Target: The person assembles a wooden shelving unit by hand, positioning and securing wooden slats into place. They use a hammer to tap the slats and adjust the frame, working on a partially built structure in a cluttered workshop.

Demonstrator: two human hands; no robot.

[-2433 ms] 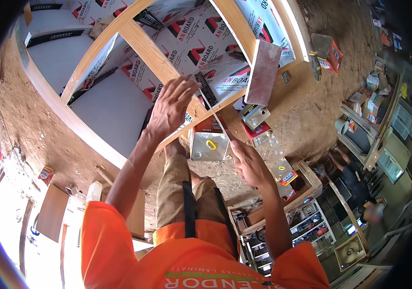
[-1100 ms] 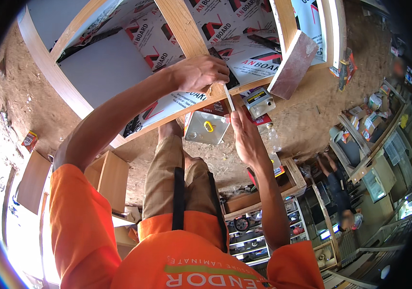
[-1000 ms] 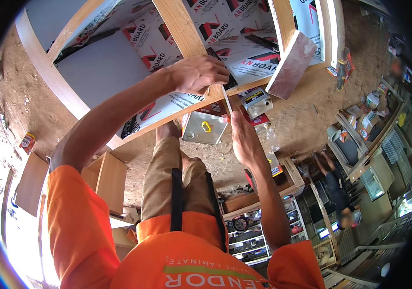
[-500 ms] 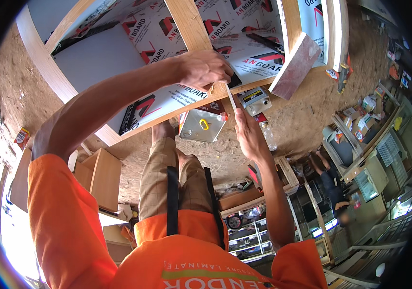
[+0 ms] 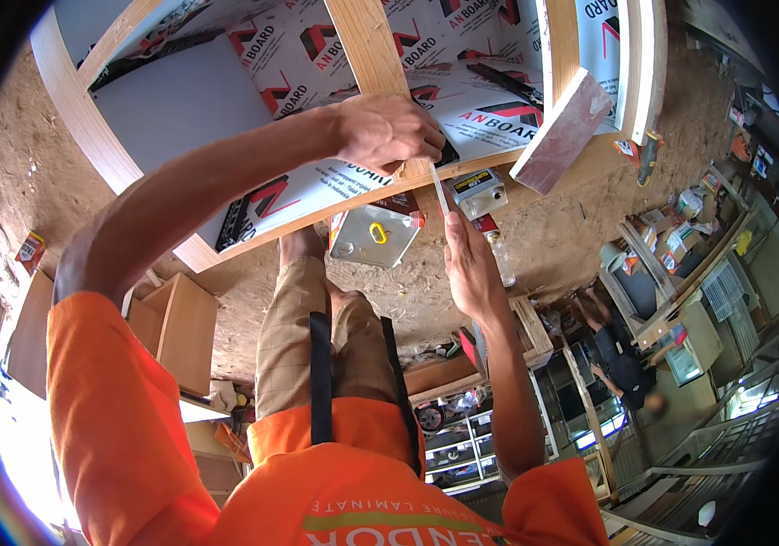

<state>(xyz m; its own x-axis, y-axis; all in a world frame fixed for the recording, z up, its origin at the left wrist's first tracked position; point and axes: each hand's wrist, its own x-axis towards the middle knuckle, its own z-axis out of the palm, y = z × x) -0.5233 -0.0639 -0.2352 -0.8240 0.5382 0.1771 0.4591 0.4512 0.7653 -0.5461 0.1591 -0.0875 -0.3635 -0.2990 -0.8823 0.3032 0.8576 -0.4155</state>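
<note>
A wooden frame (image 5: 367, 196), lined with printed white panels (image 5: 317, 187), stands in front of me. My left hand (image 5: 389, 132) is closed at the foot of its middle upright (image 5: 367, 45), fingers curled down at the front rail. What those fingers grip, if anything, is hidden. Low and to the right of it, my right hand (image 5: 473, 268) is closed around the lower end of a thin, pale, flat strip (image 5: 440, 189). The strip's upper end meets the rail just beside my left fingertips. A dark piece (image 5: 447, 150) lies on the panel behind that spot.
A reddish-faced board (image 5: 562, 132) leans across the rail. Beneath the frame stand a metal can with a yellow handle (image 5: 378, 234) and a second can (image 5: 480, 193). A drill-like tool (image 5: 649, 159) is on the dirt floor. Another person (image 5: 626, 359) is at the right.
Both hands keep nearly the same place at the rail, the right one a little higher against the strip. The view has shifted slightly, and the other person's arms have moved.
</note>
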